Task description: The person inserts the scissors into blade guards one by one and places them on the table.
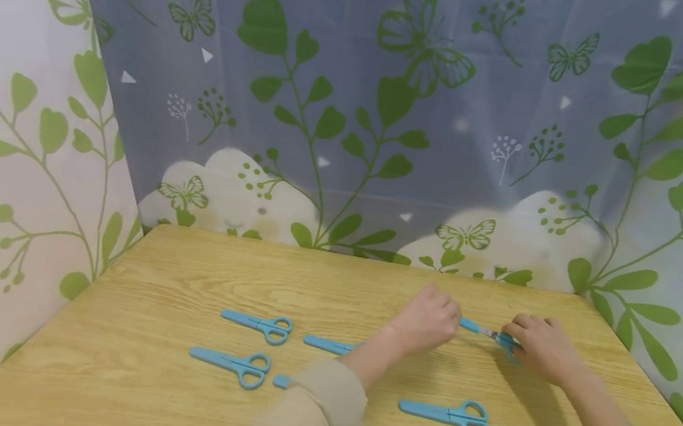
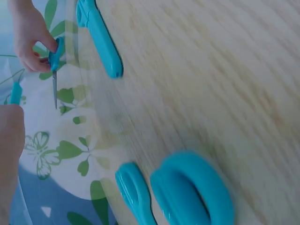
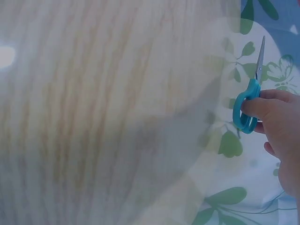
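My right hand (image 1: 544, 345) grips a pair of scissors (image 3: 253, 86) by the blue handle loops. Bare metal blades extend from that handle, seen clearly in both wrist views. My left hand (image 1: 430, 321) pinches a blue blade cover (image 1: 469, 324), which points toward the blades. In the left wrist view the cover and the blades stand apart. Both hands are raised over the right rear part of the table. Closest to me lies another pair of covered blue scissors (image 1: 429, 411), below the two hands in the head view.
Two covered scissors lie on the left of the wooden table (image 1: 132, 330): a rear pair (image 1: 241, 317) and a front pair (image 1: 214, 357). My left forearm partly hides more blue scissors (image 1: 326, 344). A printed cloth (image 1: 341, 100) hangs behind the table and along its sides.
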`<control>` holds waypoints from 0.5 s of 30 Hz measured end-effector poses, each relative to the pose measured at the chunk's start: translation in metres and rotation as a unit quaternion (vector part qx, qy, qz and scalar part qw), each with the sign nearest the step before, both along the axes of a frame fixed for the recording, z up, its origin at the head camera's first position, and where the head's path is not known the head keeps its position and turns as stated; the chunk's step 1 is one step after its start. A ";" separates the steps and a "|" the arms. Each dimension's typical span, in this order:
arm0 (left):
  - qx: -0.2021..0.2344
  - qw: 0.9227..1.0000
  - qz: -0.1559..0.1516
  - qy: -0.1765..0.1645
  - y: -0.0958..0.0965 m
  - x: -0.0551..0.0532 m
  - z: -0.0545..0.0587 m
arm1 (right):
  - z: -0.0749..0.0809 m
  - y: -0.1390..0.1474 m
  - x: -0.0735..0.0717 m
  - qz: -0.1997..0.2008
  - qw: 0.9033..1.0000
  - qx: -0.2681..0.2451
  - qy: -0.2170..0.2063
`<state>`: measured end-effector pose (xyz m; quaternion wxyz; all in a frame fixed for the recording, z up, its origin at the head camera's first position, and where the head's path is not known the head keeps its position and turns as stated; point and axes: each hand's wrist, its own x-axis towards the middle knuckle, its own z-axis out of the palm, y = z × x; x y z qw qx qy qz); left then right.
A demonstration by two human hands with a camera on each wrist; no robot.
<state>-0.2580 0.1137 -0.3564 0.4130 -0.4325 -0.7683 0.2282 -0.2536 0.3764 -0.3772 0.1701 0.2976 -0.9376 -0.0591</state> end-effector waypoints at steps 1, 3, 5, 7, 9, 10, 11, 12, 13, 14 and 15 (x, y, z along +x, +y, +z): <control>0.010 1.000 -0.010 0.013 -0.003 -0.001 0.000 | 0.001 -0.001 0.001 0.004 1.000 -0.003 0.003; 0.030 0.998 -0.031 0.037 -0.008 -0.002 0.002 | 0.004 -0.003 0.002 0.014 1.000 -0.009 0.010; 0.047 0.996 -0.055 0.053 -0.013 -0.003 0.003 | 0.007 -0.006 0.003 0.026 0.999 -0.013 0.022; 0.061 0.993 -0.076 0.064 -0.017 -0.007 0.001 | 0.010 -0.009 0.006 0.038 0.999 -0.016 0.035; 0.063 0.991 -0.092 0.070 -0.023 -0.006 0.003 | 0.014 -0.014 0.009 0.054 0.997 -0.018 0.050; 0.063 0.990 -0.098 0.072 -0.027 -0.006 0.004 | 0.016 -0.016 0.011 0.061 0.996 -0.018 0.057; 0.064 0.990 -0.104 0.075 -0.031 -0.006 0.004 | 0.018 -0.019 0.013 0.067 0.996 -0.019 0.060; 0.065 0.989 -0.110 0.076 -0.034 -0.005 0.005 | 0.021 -0.023 0.015 0.075 0.995 -0.018 0.063; 0.065 0.988 -0.114 0.077 -0.038 -0.004 0.005 | 0.023 -0.026 0.018 0.082 0.994 -0.017 0.068; 0.064 0.988 -0.117 0.076 -0.043 -0.004 0.005 | 0.026 -0.029 0.020 0.089 0.993 -0.013 0.071; 0.063 0.988 -0.119 0.076 -0.047 -0.003 0.005 | 0.028 -0.033 0.022 0.098 0.992 -0.012 0.074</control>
